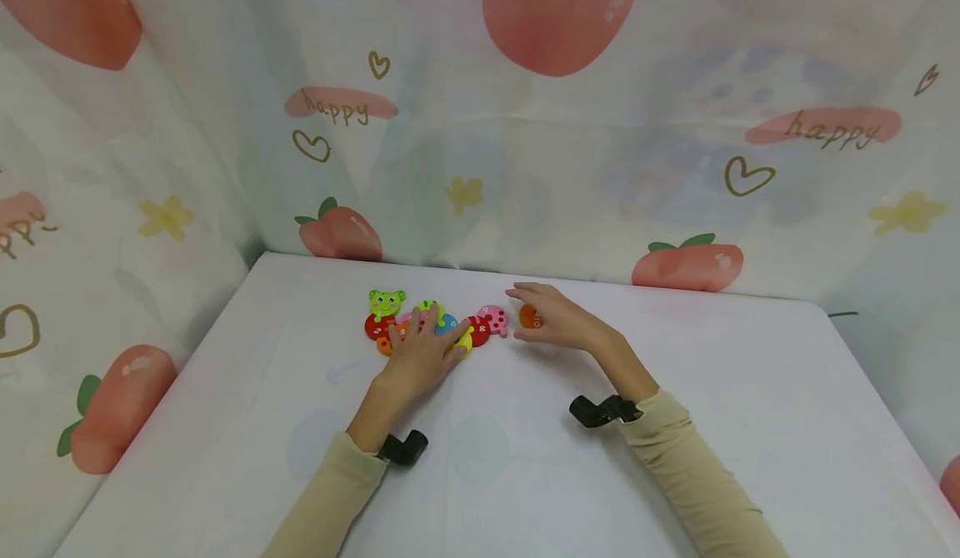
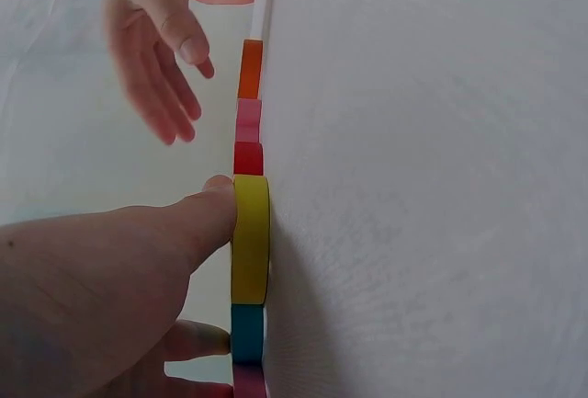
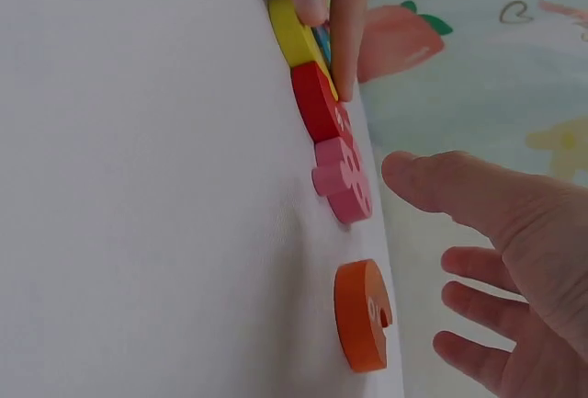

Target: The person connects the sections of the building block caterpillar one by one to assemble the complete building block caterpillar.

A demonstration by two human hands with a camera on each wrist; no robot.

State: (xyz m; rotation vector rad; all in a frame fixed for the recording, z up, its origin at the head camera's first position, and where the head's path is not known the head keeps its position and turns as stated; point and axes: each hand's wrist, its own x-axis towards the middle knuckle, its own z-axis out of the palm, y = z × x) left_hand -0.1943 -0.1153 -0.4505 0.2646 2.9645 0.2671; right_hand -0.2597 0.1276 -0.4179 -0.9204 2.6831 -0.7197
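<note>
A row of colourful number puzzle pieces lies on the white table, beginning at the left with a green animal face (image 1: pixel 386 302) above a red piece (image 1: pixel 377 327) marked 2. My left hand (image 1: pixel 422 358) rests over the middle of the row with fingers spread. Its thumb touches the yellow piece (image 2: pixel 250 237). Farther right, a red piece (image 3: pixel 315 104) and a pink spotted piece (image 3: pixel 344 180) adjoin the yellow one. An orange piece (image 3: pixel 360 315) marked 10 lies apart, past a small gap from the pink. Above it hovers my right hand (image 1: pixel 562 321), fingers loosely extended and holding nothing.
The white table (image 1: pixel 510 475) runs back to a printed cloth backdrop (image 1: pixel 525 150) with peaches and hearts. Another cloth wall (image 1: pixel 97 291) stands along the left side. Each wrist carries a black camera mount, such as the right one (image 1: pixel 600 411).
</note>
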